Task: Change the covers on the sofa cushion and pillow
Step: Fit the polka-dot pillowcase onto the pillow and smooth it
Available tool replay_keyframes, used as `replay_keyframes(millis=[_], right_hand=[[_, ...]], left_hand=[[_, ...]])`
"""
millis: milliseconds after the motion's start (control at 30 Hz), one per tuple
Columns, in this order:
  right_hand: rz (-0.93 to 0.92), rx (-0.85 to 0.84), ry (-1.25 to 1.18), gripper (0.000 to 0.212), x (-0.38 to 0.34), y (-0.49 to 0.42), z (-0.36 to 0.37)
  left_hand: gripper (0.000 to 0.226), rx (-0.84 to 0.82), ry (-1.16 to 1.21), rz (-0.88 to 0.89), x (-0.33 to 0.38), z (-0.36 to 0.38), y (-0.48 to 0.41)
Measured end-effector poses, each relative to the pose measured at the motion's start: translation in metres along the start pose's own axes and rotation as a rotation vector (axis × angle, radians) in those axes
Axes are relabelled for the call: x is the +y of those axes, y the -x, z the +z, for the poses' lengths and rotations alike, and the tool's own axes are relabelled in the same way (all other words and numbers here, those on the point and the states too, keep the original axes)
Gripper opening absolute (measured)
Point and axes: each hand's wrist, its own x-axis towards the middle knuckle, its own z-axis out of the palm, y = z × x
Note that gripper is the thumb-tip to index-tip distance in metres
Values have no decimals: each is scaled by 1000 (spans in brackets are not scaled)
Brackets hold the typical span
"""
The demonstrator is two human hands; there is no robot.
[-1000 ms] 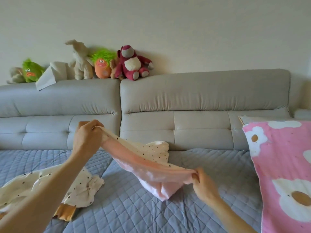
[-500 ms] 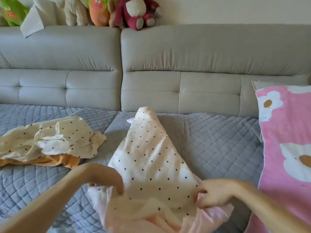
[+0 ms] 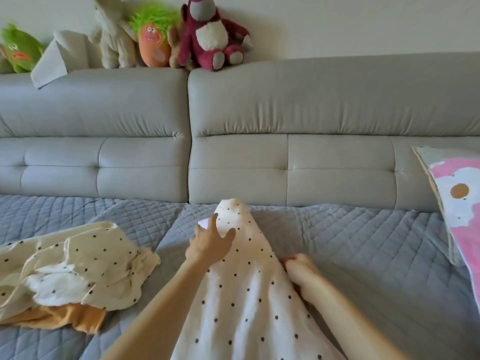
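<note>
**Dotted pillow cover (image 3: 246, 294) laid out mid-seat, a hand on either side**

The dotted pillow cover, white with small dark spots, lies on the grey quilted seat pad (image 3: 363, 242) about midway along the sofa. It narrows to a rounded peak close to the backrest (image 3: 311, 113) and widens toward the front edge, where it runs out of view. A sliver of pink shows at its upper left edge.

The left hand (image 3: 210, 245) rests on the upper left part of the cover, fingers spread and fairly straight, thumb out to the right. The right hand (image 3: 301, 268) is at the cover's right edge with its fingers curled in, gripping the cloth there. The two hands are apart, with the width of the cover between them.

Toward the left end of the seat lies a second dotted cover (image 3: 78, 268), crumpled, with an orange layer showing beneath it. At the right end, a pink flowered pillow (image 3: 459, 203) leans near the backrest.

Along the top of the backrest, left of the seam, sit a green plush toy (image 3: 20, 50), a folded grey cloth (image 3: 52, 58), a beige plush animal (image 3: 114, 42), an orange plush with green hair (image 3: 153, 42) and a dark red plush bear (image 3: 210, 40).
</note>
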Motion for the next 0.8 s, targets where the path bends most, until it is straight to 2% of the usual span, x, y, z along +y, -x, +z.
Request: replay_keyframes(millis=[100,167,200,300,367,433,467,500,567,600,667,800], right_hand=[[21,-61,10,45,-22,-7,13],[47,-226,-67,73,-37,-10,15],[35,-322,-71,72,-45,-11,17],[22,-506,-18,38,-57,-17,30],[100,-555,-21,36,-59,-18,40],[122,-587,-64,31,-58,-18,47],[113,-556,-83,28,-56,-17,49],[95,-456,-110,28,-55,-18,49],[-5,-174,-163,22,-56,-16,41],[-42,-18,-177,20,-57,-18,34],[-47,266,-268,27,-58,-27,11],[-85,554,-497,36,-49,-34,-49]], left_hand=[[64,-28,73,58,-20,1,-15],[55,42,34,109,-39,-3,-17],[52,91,-17,105,-49,-8,-17],[41,197,-266,36,-76,-26,-9],[31,152,-382,-52,-93,-37,2],[23,34,-473,-110,-113,-43,13],[23,-34,-502,-138,-121,-44,18],[29,-104,-506,-132,-128,-43,21],[48,-204,-461,-73,-133,-41,25],[55,-199,-386,-56,-130,-40,25],[46,-167,-180,-55,-117,-35,26],[53,-98,98,-5,-84,-18,19]])
